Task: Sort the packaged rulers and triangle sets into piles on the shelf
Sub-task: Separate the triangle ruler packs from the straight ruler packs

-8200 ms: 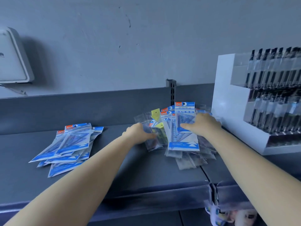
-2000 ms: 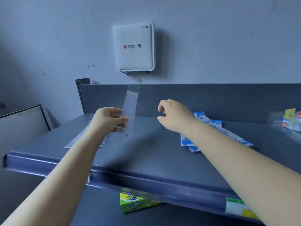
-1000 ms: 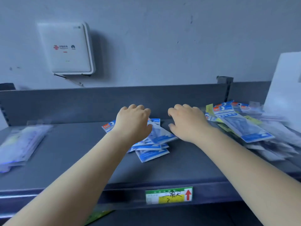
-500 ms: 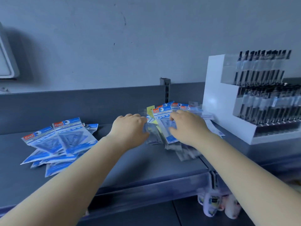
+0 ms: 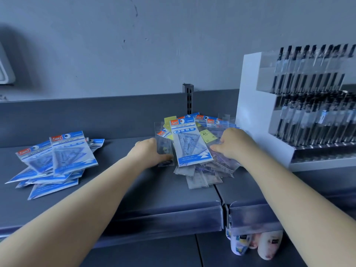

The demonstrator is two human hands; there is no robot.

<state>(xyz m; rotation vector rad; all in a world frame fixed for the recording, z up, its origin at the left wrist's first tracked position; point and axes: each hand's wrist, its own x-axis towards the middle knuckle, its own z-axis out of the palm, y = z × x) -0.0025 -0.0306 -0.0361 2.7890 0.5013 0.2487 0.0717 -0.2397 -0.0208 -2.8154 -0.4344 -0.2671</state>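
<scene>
A mixed heap of packets lies on the grey shelf [image 5: 134, 191], right of middle. On top is a blue-and-white triangle set packet [image 5: 190, 145]; clear ruler packets [image 5: 200, 178] stick out beneath. My left hand [image 5: 147, 153] pinches a small clear packet [image 5: 163, 148] at the heap's left edge. My right hand [image 5: 232, 144] rests on the heap's right side with bent fingers on clear packets; whether it grips one is hidden. A pile of blue triangle set packets [image 5: 57, 160] lies at the left of the shelf.
A white stepped display of pens [image 5: 308, 116] stands right against the heap. A slotted upright post [image 5: 188, 97] rises behind it. The shelf has a raised back wall and a front lip. Small bottles [image 5: 258, 245] stand below at the right. A white wall box [image 5: 4, 70] is at the far left.
My view and both hands swung right from the blue pile to the mixed heap. My left hand has taken hold of a small clear packet; my right hand slid to the heap's right side.
</scene>
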